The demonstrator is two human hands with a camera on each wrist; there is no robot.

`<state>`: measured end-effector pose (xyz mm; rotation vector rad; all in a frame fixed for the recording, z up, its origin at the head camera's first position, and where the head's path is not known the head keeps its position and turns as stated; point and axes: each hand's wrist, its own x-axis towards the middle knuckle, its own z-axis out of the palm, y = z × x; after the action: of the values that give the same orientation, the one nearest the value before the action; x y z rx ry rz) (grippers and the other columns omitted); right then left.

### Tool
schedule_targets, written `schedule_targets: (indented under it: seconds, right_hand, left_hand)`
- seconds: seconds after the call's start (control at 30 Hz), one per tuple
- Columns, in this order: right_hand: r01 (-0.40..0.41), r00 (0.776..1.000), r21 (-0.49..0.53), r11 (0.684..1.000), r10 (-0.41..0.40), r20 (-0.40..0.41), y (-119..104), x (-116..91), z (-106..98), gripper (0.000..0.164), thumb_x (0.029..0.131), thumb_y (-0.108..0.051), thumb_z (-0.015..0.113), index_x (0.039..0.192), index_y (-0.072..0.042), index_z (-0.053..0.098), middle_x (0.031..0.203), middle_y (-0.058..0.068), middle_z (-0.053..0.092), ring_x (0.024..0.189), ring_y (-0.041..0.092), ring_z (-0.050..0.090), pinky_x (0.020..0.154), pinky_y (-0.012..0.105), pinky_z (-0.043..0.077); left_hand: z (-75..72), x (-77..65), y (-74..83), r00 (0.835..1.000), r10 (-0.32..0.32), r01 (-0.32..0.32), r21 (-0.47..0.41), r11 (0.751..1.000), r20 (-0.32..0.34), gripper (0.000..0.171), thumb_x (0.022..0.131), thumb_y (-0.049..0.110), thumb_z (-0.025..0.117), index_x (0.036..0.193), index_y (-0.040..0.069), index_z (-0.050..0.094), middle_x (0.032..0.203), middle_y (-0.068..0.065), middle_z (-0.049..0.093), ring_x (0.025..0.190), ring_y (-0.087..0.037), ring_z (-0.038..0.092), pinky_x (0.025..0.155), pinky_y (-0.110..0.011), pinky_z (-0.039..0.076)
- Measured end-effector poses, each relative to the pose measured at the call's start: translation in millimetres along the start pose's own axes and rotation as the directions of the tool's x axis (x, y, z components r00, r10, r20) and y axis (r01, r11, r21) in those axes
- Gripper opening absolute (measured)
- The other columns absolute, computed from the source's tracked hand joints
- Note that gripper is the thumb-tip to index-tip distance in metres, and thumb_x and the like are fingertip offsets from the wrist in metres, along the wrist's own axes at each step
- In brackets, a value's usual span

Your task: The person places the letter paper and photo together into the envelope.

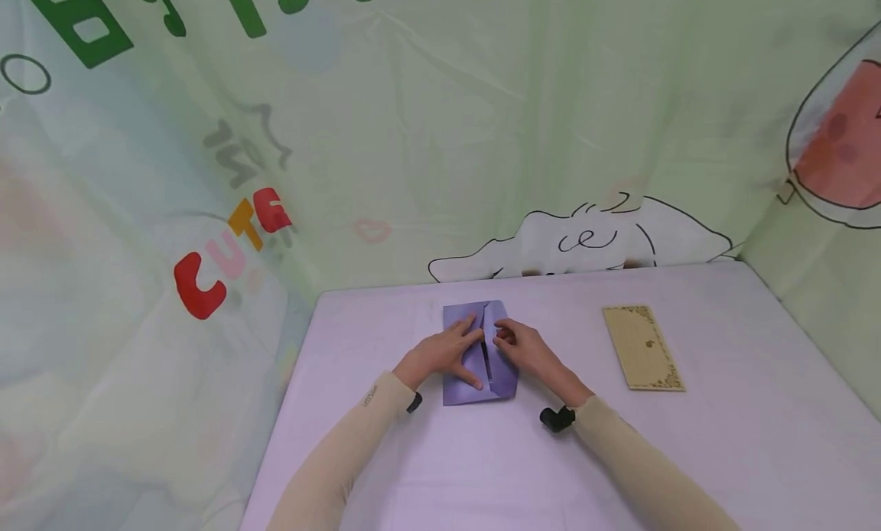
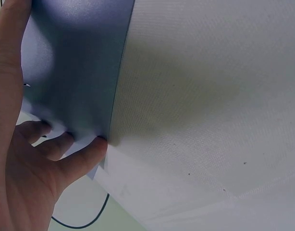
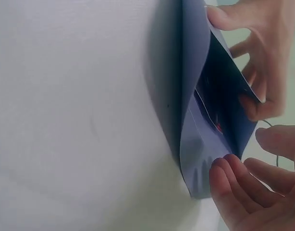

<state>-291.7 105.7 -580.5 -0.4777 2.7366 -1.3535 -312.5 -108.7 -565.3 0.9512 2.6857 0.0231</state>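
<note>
A purple paper envelope [image 1: 457, 393] lies on the table with its long side gaping in a narrow slit. My left hand [image 1: 446, 353] rests spread on its left part, thumb and fingers wide apart. In the right wrist view the dark inside of the envelope [image 3: 224, 91] shows, with a small red mark within. The flap [image 3: 198, 159] stands raised off the body. My right hand [image 1: 525, 346] is at the flap's right side, its bent fingertips [image 3: 220, 166] right against the flap and the thumb held apart from them.
A brown kraft card or envelope [image 1: 643, 349] with dark ornamental corners lies to the right on the pale lilac tablecloth [image 1: 482, 470]. Printed curtain walls [image 1: 427, 148] rise behind the table and on both sides.
</note>
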Motion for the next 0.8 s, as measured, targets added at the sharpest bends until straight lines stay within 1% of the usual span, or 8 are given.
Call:
schedule_targets:
  seconds: [0.13,0.23,0.4,0.5,0.63,0.8]
  right_hand:
    - [-0.011,1.000,0.007,1.000,0.011,-0.005,1,-6,-7,0.040,0.098,-0.010,0.061,0.133,0.008,0.055,0.112,0.022,0.070,0.103,0.034,0.069,0.089,0.047,0.056]
    - [-0.007,1.000,0.021,1.000,0.008,-0.020,3,-11,-12,0.040,0.098,-0.010,0.062,0.133,0.009,0.055,0.111,0.022,0.070,0.102,0.034,0.069,0.089,0.048,0.055]
    - [-0.003,0.999,0.023,1.000,0.004,-0.041,11,-19,-19,0.039,0.098,-0.010,0.062,0.131,0.010,0.056,0.108,0.023,0.070,0.101,0.035,0.068,0.089,0.048,0.056]
    - [-0.026,0.998,0.023,0.999,0.027,-0.053,17,-24,-23,0.038,0.098,-0.009,0.062,0.130,0.010,0.056,0.109,0.023,0.071,0.101,0.036,0.069,0.090,0.048,0.055]
    - [-0.047,0.996,0.013,0.999,0.048,-0.073,25,-31,-30,0.037,0.098,-0.008,0.062,0.130,0.010,0.056,0.110,0.024,0.071,0.102,0.037,0.069,0.091,0.048,0.055]
    - [-0.052,0.995,0.004,0.999,0.052,-0.085,31,-37,-40,0.037,0.098,-0.009,0.061,0.130,0.010,0.056,0.109,0.024,0.071,0.102,0.038,0.069,0.090,0.048,0.055]
  left_hand:
    - [1.0,0.3,-0.5,1.000,-0.004,0.004,-0.005,1.000,0.000,0.102,0.070,0.077,0.072,0.151,0.029,0.033,0.170,-0.013,0.008,0.153,-0.037,0.026,0.109,-0.047,0.045]
    - [0.9,0.6,-0.8,1.000,-0.005,0.005,-0.005,1.000,-0.005,0.101,0.070,0.077,0.072,0.151,0.030,0.033,0.170,-0.013,0.008,0.152,-0.038,0.026,0.109,-0.048,0.046]
    - [0.7,0.2,0.2,1.000,-0.007,0.007,-0.015,1.000,0.002,0.100,0.070,0.076,0.074,0.150,0.030,0.035,0.170,-0.012,0.009,0.153,-0.038,0.025,0.108,-0.050,0.047]
    - [1.6,0.1,0.9,1.000,-0.012,0.012,-0.025,1.000,0.008,0.101,0.069,0.076,0.074,0.150,0.030,0.035,0.170,-0.011,0.008,0.153,-0.038,0.025,0.107,-0.050,0.047]
    - [1.9,-0.1,1.3,1.000,-0.009,0.009,-0.016,1.000,0.013,0.100,0.069,0.077,0.073,0.149,0.031,0.035,0.171,-0.012,0.007,0.153,-0.038,0.025,0.107,-0.050,0.047]
    - [-1.5,-1.8,1.6,1.000,0.001,-0.001,-0.021,1.000,0.010,0.097,0.069,0.076,0.074,0.145,0.030,0.036,0.170,-0.013,0.008,0.153,-0.039,0.025,0.106,-0.050,0.048]
